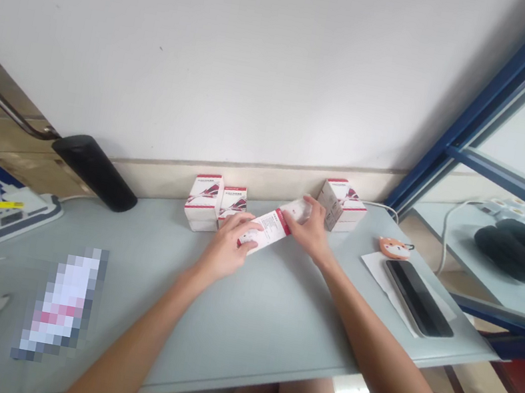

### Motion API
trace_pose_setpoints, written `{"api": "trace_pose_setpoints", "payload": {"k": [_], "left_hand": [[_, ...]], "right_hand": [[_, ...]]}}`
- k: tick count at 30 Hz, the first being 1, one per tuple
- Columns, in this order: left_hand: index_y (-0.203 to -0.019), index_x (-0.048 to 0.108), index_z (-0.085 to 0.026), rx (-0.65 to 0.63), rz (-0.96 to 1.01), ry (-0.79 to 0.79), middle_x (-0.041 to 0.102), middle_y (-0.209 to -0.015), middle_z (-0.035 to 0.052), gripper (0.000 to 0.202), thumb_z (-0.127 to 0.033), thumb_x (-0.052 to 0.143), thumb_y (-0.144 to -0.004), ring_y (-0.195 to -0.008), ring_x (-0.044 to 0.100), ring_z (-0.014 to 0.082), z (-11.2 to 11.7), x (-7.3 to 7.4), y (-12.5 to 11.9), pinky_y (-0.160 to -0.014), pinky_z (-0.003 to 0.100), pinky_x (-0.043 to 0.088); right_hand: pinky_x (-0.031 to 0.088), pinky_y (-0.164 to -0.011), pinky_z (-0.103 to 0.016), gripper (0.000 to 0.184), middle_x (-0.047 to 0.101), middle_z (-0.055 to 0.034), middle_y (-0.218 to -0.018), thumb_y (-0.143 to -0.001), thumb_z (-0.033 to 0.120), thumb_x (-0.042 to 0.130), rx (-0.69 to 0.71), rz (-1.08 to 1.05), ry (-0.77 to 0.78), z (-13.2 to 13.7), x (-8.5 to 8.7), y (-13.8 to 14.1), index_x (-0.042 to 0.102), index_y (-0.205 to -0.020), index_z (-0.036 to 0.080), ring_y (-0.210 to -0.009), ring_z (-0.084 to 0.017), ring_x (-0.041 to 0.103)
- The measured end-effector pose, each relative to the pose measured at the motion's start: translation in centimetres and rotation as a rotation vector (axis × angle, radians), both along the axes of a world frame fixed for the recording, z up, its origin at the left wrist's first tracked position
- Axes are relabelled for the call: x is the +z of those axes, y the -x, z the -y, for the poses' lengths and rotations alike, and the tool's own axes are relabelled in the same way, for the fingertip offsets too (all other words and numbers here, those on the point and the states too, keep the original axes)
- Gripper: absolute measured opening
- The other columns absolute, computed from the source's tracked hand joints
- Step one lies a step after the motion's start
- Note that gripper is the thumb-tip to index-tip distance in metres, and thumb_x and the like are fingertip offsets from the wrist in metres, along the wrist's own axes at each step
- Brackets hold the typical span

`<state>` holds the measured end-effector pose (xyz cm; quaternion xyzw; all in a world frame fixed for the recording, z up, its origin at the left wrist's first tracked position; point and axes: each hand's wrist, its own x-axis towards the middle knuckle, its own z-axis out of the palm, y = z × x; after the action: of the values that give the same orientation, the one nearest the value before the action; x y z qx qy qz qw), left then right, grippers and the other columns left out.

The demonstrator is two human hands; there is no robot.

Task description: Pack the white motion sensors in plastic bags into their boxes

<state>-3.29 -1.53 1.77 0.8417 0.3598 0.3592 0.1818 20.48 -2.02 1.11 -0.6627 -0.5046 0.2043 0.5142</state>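
Both my hands grip a narrow white carton (269, 228) with a red band, held tilted just above the desk. My left hand (227, 248) has its fingers wrapped around the lower left end. At the upper right end, by the red band, my right hand (311, 233) is closed on it; a pale part, perhaps a flap or clear wrapping, shows at its fingertips. Left of the carton stand a white and red box (204, 203) and a smaller similar box (234, 201), partly behind my left hand. Another such box (342, 207) stands against the wall, beyond my right hand.
A black cylindrical object (95, 172) and a power strip (17, 218) with cables are at the left, near a blurred-out item (61, 306). A phone (418, 298) lies on paper at the right, beside an orange animal-faced item (394, 248). A blue-framed glass panel (515, 175) borders the desk.
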Motion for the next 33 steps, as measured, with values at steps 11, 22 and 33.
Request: {"api": "trace_pose_setpoints", "payload": {"k": [11,22,33], "left_hand": [[-0.115,0.069,-0.028,0.053,0.144,-0.139,0.065,-0.127,0.0051,0.034,-0.011,0.075,-0.086,-0.124,0.062,0.0265,0.1,-0.8,-0.5,-0.112,0.049,0.049],[-0.120,0.068,-0.029,0.108,0.253,-0.204,0.060,-0.120,0.0056,0.045,-0.003,0.071,-0.083,-0.119,0.062,0.0246,1.4,-1.1,-1.8,-0.109,0.045,0.051],[-0.117,0.066,-0.027,0.151,0.335,-0.226,0.062,-0.115,0.0059,0.029,-0.015,0.069,-0.091,-0.115,0.063,0.0231,1.5,-1.5,-2.2,-0.106,0.043,0.052]], "right_hand": [[0.050,-0.111,-0.052,0.076,0.057,-0.0152,-0.151,-0.089,0.063,0.071,0.191,0.104,-0.123,0.3,0.2,-0.2,0.047,-0.149,0.025,-0.130,-0.034,0.061],[0.044,-0.117,-0.050,0.060,0.062,-0.0091,-0.143,-0.087,0.053,0.075,0.201,0.025,-0.210,1.2,1.9,-0.1,0.055,-0.138,0.028,-0.131,-0.031,0.058],[0.051,-0.105,-0.049,0.058,0.068,-0.0083,-0.132,-0.085,0.049,0.073,0.321,-0.131,-0.150,1.0,1.0,0.9,0.054,-0.137,0.029,-0.113,-0.028,0.065]]}}
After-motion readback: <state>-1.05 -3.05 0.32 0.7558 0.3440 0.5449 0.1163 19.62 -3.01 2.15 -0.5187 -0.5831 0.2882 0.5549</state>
